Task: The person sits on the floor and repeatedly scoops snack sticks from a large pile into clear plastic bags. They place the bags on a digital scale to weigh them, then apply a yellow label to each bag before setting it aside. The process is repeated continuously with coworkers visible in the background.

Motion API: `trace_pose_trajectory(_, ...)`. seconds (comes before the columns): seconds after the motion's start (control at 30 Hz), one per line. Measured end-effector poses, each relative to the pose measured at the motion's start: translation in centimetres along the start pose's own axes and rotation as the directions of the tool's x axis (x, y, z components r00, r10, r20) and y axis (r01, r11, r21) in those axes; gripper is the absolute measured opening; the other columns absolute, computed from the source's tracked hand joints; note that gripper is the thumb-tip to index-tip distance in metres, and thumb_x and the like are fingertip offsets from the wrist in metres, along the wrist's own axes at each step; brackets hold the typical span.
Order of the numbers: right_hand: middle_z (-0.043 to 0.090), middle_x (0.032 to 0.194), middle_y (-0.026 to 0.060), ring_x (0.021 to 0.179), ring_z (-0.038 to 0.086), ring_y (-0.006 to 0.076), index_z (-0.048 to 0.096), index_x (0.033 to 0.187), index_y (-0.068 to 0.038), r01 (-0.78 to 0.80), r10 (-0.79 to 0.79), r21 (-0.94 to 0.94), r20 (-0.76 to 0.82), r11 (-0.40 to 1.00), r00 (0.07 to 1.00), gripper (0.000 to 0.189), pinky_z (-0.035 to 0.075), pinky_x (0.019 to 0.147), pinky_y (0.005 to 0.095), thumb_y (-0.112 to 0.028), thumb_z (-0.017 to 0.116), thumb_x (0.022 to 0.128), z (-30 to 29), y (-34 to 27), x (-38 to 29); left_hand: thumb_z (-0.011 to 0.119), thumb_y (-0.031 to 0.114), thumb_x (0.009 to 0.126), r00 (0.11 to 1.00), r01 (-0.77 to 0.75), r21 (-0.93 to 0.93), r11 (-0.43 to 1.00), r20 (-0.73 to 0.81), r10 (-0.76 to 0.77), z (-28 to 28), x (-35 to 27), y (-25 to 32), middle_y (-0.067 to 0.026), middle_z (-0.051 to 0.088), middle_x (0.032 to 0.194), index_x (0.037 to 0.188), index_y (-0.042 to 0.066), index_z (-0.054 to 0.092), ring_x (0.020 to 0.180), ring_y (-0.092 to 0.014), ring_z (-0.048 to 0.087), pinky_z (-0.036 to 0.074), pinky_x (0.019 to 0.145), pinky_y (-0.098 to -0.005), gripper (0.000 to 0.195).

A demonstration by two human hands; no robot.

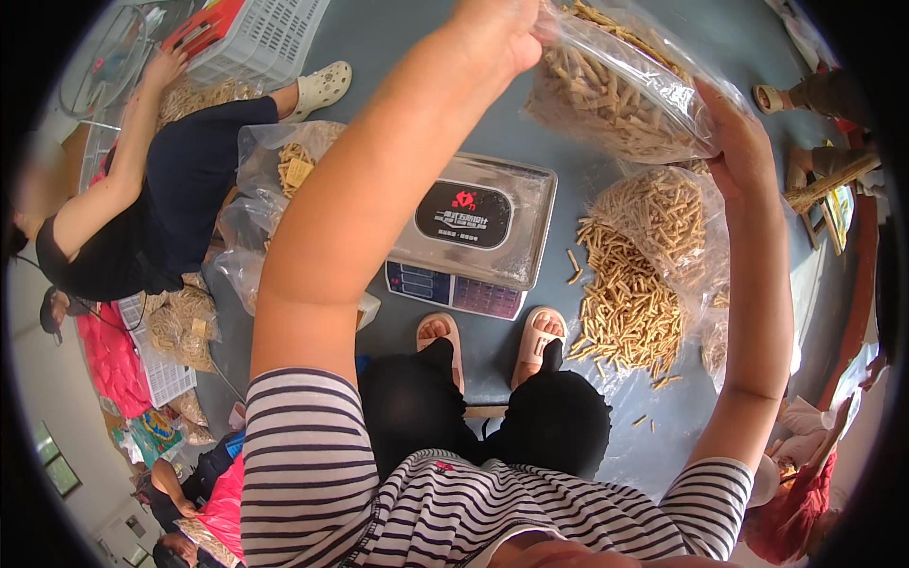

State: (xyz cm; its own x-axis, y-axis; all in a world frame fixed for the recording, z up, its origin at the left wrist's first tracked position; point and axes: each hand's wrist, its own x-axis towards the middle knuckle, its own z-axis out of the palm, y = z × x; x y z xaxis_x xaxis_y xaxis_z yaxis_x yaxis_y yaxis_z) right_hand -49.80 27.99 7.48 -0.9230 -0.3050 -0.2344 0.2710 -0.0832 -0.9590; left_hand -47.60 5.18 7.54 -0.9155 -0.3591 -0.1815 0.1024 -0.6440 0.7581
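A clear plastic bag (603, 99) filled with short, pale brown root-like pieces is held up in front of me, at the top of the view. My left hand (508, 39) grips its left corner, with some fingers cut off by the picture's edge. My right hand (738, 145) holds the right end, some fingers seen through the film. Below, between the bag and my feet, an electronic scale (532, 206) with a metal pan stands on the floor. On the right, beneath my right forearm, a pile of short sticks (632, 319) spills from another plastic bag (653, 213).
More open bags (312, 135) sit left of the scale, partly behind my left arm. A co-worker (106, 206) sits at the left by a white plastic crate (263, 42). Filled bags (184, 319) lie farther left. A broom (831, 181) and another person's feet (767, 99) are at right.
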Motion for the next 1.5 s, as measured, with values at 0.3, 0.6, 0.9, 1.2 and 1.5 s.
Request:
trace_pose_trajectory(0.3, 0.051, 0.091, 0.0146, 0.078, 0.057, 0.0226, 0.046, 0.098, 0.005, -0.228, 0.253, 0.279, -0.054, 0.933, 0.966, 0.028, 0.052, 0.069, 0.0366, -0.022, 0.042, 0.091, 8.7, 6.8, -7.0, 0.059, 0.027, 0.086, 0.978, 0.056, 0.505, 0.861, -0.203, 0.055, -9.5, -6.9, 5.0, -0.0007, 0.044, 0.062, 0.083, 0.004, 0.049, 0.048, -0.01, 0.038, 0.032, 0.038, -0.0256, 0.026)
trace_pose_trajectory(0.6, 0.057, 0.062, 0.0161, 0.057, 0.058, 0.0299, 0.057, 0.078, 0.0, 0.133, -0.033, -0.834, 0.137, 0.536, 0.99, 0.025, 0.046, 0.055, 0.0398, -0.024, 0.053, 0.081, 9.4, 16.1, -10.0, 0.058, 0.027, 0.086, 0.895, 0.297, 0.56, 0.773, -0.446, -0.021, -20.2, -13.5, -1.1, -0.0047, 0.057, 0.073, 0.084, 0.0, 0.055, 0.064, -0.014, 0.05, 0.042, 0.059, -0.0304, 0.027)
trace_pose_trajectory(0.9, 0.061, 0.074, 0.0213, 0.069, 0.06, 0.0394, 0.057, 0.083, -0.004, 0.362, -0.078, -0.909, 0.354, 0.208, 0.932, 0.022, 0.048, 0.064, 0.0446, -0.023, 0.048, 0.08, 16.2, 20.3, -8.1, 0.054, 0.024, 0.086, 0.892, -0.081, 0.959, 0.271, -0.052, 0.45, -20.8, -14.3, -9.4, -0.0162, 0.06, 0.072, 0.087, 0.003, 0.054, 0.068, -0.03, 0.06, 0.045, 0.06, -0.0382, 0.022)
trace_pose_trajectory(1.2, 0.063, 0.092, 0.0214, 0.092, 0.059, 0.0368, 0.065, 0.088, -0.002, 0.184, 0.204, -0.967, 0.219, 0.174, 0.954, 0.034, 0.046, 0.082, 0.0426, -0.028, 0.042, 0.082, 17.1, 15.7, -7.5, 0.058, 0.021, 0.084, 0.901, 0.09, 0.611, 0.787, -0.386, 0.196, -24.5, -12.3, -6.7, -0.0054, 0.056, 0.067, 0.086, 0.001, 0.055, 0.052, -0.013, 0.052, 0.041, 0.045, -0.0286, 0.021)
trace_pose_trajectory(1.5, 0.064, 0.07, 0.0115, 0.077, 0.062, 0.0308, 0.067, 0.077, -0.006, 0.102, -0.016, -0.966, 0.101, 0.237, 0.995, 0.044, 0.047, 0.075, 0.0376, -0.046, 0.047, 0.079, 11.8, 10.4, -10.0, 0.062, 0.013, 0.079, 0.85, 0.041, 0.508, 0.86, -0.47, 0.238, -28.0, -21.9, 4.8, -0.003, 0.056, 0.071, 0.09, 0.004, 0.054, 0.058, -0.01, 0.053, 0.043, 0.052, -0.0209, 0.017)
